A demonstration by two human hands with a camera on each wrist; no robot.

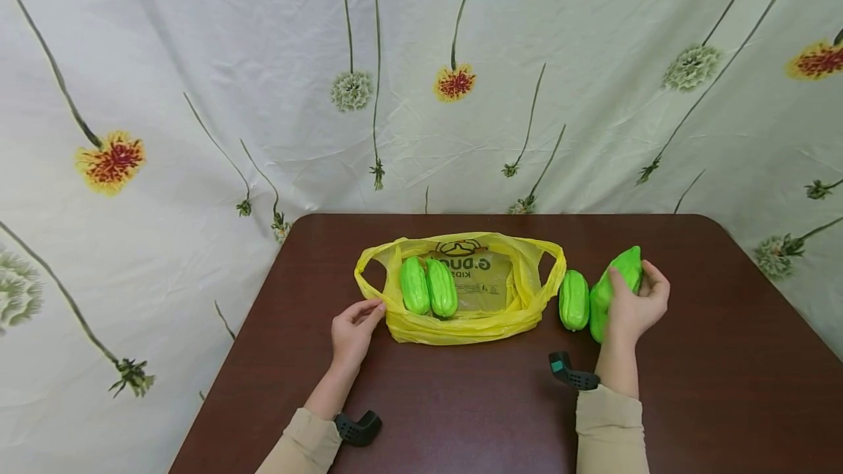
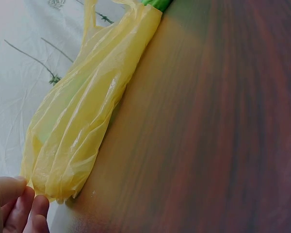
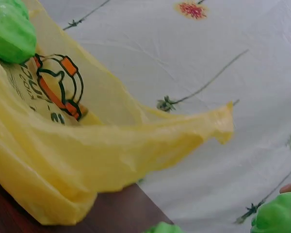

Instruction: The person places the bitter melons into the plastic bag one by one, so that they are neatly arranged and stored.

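Note:
A yellow plastic bag (image 1: 461, 329) lies on the table with its mouth wide and its handles spread left and right. Inside, at its left, two green ridged model fruits (image 1: 442, 287) sit side by side. My left hand (image 1: 354, 329) pinches the bag's left edge between thumb and fingers, as the left wrist view of the bag (image 2: 82, 111) also shows. Another green ridged fruit (image 1: 574, 301) rests just right of the bag. Beside it, my right hand (image 1: 637, 306) grips a larger green ridged fruit (image 1: 602, 306) with a pointed tip; the palm side is partly hidden.
The dark brown table (image 1: 461, 401) has rounded far corners. Behind it hangs a white floral cloth (image 1: 421, 130). Each wrist wears a black camera band, one being the right band (image 1: 573, 373). The bag's right handle (image 3: 184, 131) sticks up toward the right hand.

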